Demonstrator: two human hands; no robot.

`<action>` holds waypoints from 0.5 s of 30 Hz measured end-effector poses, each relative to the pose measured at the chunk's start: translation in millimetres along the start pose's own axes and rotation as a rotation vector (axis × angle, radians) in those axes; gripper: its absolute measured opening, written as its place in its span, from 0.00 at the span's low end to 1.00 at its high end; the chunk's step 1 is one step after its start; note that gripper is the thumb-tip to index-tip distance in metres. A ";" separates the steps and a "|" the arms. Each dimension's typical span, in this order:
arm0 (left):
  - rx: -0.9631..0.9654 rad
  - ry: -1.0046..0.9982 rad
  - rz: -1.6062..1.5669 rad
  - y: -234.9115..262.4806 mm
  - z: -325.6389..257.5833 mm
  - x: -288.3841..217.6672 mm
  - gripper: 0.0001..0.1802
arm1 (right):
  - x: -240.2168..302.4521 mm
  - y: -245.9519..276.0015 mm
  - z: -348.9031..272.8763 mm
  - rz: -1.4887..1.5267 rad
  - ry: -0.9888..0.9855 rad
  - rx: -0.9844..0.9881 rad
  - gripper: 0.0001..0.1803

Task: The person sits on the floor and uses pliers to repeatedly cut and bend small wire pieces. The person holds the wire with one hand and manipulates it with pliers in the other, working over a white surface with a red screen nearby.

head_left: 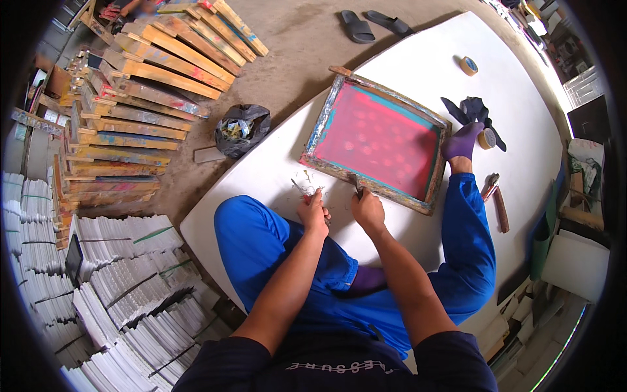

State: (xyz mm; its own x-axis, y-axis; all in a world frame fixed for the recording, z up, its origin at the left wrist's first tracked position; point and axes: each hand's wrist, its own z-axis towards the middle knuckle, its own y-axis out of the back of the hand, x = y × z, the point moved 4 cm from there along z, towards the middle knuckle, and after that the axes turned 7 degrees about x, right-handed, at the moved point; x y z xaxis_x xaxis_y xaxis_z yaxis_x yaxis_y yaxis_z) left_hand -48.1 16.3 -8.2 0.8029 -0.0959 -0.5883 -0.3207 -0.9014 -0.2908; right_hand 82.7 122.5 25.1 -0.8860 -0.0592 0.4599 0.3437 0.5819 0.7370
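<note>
In front of me a wooden screen-printing frame [314, 149] with pink mesh [385, 137] lies tilted on a white board [401, 62]. My left hand [315, 212], left of the frame's near corner, is closed round a thin, pointed metal tool [298, 187] whose kind I cannot make out. My right hand [369, 212] is closed on a dark, narrow tool [356, 185]; its tip meets the frame's near rail. Small thin scraps [307, 175] lie on the board beyond my left hand. My right foot [465, 142] rests against the frame's right side.
Pliers [490, 187] and a brown stick-like handle [501, 210] lie to the right. Tape rolls [468, 65] and black cloth [475, 110] lie farther off. A black bag of rubbish [243, 130], stacked wooden frames [144, 124] and bundled white sheets [134, 268] stand left; sandals [358, 27] lie beyond.
</note>
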 end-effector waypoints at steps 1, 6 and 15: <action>0.016 0.002 -0.003 1.8 1.0 0.5 0.13 | -3.1 -0.3 0.7 0.007 -0.006 0.019 0.22; 0.270 0.113 0.066 -9.5 -8.7 2.5 0.13 | -16.9 -0.8 -13.6 0.093 0.119 0.086 0.21; 0.303 0.120 0.077 4.8 0.8 11.9 0.12 | -5.4 -26.3 -40.3 0.120 0.271 0.372 0.19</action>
State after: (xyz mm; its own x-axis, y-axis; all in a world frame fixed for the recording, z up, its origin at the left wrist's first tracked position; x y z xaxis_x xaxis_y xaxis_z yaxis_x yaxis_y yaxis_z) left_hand -40.4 11.1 -17.3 0.8183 -0.2238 -0.5294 -0.5030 -0.7247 -0.4710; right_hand 91.0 74.9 23.1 -0.7168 -0.1538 0.6801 0.2602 0.8459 0.4656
